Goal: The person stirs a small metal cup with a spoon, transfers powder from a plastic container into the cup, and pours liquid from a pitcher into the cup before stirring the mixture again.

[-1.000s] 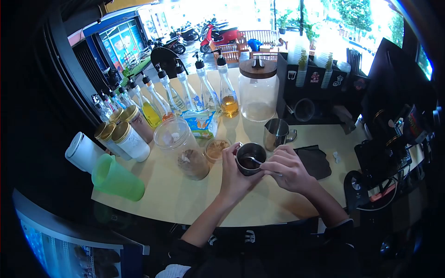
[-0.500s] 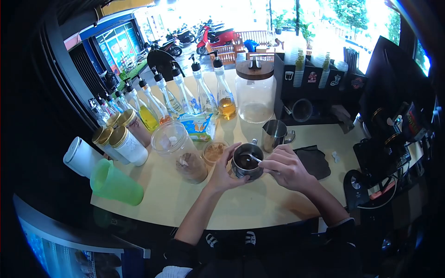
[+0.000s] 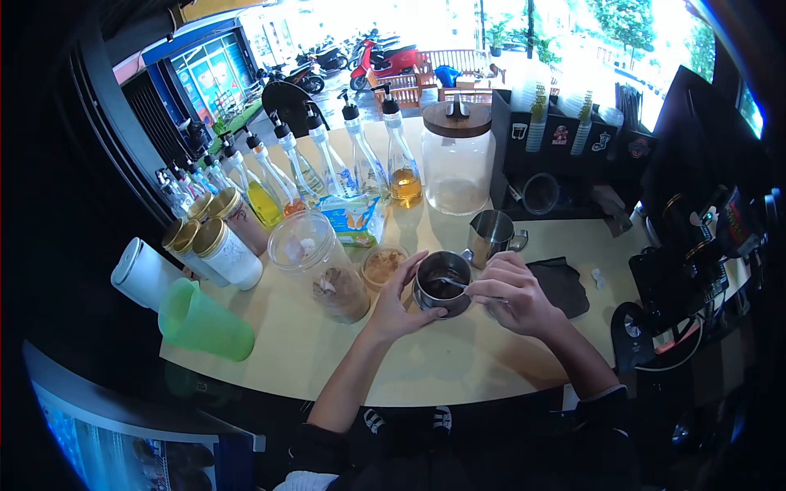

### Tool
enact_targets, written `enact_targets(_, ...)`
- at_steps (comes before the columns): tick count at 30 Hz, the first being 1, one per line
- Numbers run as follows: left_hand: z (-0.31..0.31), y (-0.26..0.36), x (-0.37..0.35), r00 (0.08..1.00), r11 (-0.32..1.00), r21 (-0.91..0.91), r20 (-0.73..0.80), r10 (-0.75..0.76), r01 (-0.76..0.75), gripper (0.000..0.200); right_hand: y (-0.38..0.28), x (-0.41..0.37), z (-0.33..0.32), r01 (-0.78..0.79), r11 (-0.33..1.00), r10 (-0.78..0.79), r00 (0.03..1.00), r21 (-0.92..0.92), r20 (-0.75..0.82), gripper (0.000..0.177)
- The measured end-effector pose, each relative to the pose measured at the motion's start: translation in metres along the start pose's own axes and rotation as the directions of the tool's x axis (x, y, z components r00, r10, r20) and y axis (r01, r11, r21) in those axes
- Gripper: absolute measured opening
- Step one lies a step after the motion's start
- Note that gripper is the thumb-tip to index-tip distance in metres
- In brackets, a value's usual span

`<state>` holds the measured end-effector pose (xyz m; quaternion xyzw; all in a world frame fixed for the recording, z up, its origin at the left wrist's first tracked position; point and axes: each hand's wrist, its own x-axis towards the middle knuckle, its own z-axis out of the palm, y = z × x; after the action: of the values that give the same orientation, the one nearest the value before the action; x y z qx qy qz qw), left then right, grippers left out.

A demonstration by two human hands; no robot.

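Holding round silver metal cup (image 3: 442,294) in half-curled left hand (image 3: 399,307), at nine o'clock from dark flat cloth (image 3: 561,288); pinching slim silver spoon (image 3: 453,282) in tightly bent right hand (image 3: 517,296); could spill if stirred hard.

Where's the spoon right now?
In the head view, just right of centre, the spoon is in the right hand, its far end inside the metal cup that the left hand holds.

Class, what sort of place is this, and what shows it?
Most likely a café or drinks bar: a row of pump bottles, stacks of clear cups, and a metal cup with a spoon in it.
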<state>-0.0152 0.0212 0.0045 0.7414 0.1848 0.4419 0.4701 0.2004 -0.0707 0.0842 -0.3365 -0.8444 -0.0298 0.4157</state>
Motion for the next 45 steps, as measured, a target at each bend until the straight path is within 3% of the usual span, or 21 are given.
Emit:
enact_targets(4,0.000,-0.001,0.000,1.000,1.000,-0.014,0.014,-0.009,0.009,0.096,0.002,0.002,0.000,0.011,0.997,-0.015,0.998,-0.076,-0.054,0.017)
enact_targets(12,0.000,0.000,0.000,1.000,0.999,-0.027,0.024,-0.020,0.021,0.096,0.002,0.000,-0.002,-0.018,1.000,0.018,1.000,0.019,-0.004,0.015)
enact_targets(19,0.002,0.002,-0.001,0.999,0.999,-0.017,0.009,-0.044,0.044,0.096,0.000,0.009,-0.003,0.004,0.999,-0.004,1.000,-0.040,-0.004,0.014)
enact_targets(22,0.001,0.002,0.000,0.999,0.999,-0.009,0.005,-0.043,0.043,0.095,-0.001,0.009,-0.003,-0.002,1.000,0.002,1.000,0.026,0.007,0.014)
enact_targets(25,0.001,0.002,-0.002,0.999,0.999,-0.011,0.005,-0.033,0.033,0.095,0.001,0.009,-0.004,-0.007,0.999,0.007,1.000,-0.047,-0.010,0.014)
enact_targets(28,0.000,0.002,0.000,1.000,1.000,-0.004,0.012,-0.025,0.025,0.095,-0.002,0.009,-0.002,-0.017,0.999,0.016,1.000,0.037,0.021,0.014)
enact_targets(39,0.002,0.003,-0.001,1.000,0.999,0.019,0.001,-0.026,0.026,0.094,-0.003,0.008,-0.004,0.030,0.992,-0.033,0.999,-0.122,-0.019,0.021)
enact_targets(45,0.004,0.007,0.000,0.999,0.988,0.154,-0.032,0.000,0.005,0.093,-0.010,0.004,-0.002,0.043,0.985,-0.053,0.997,-0.166,-0.057,0.021)
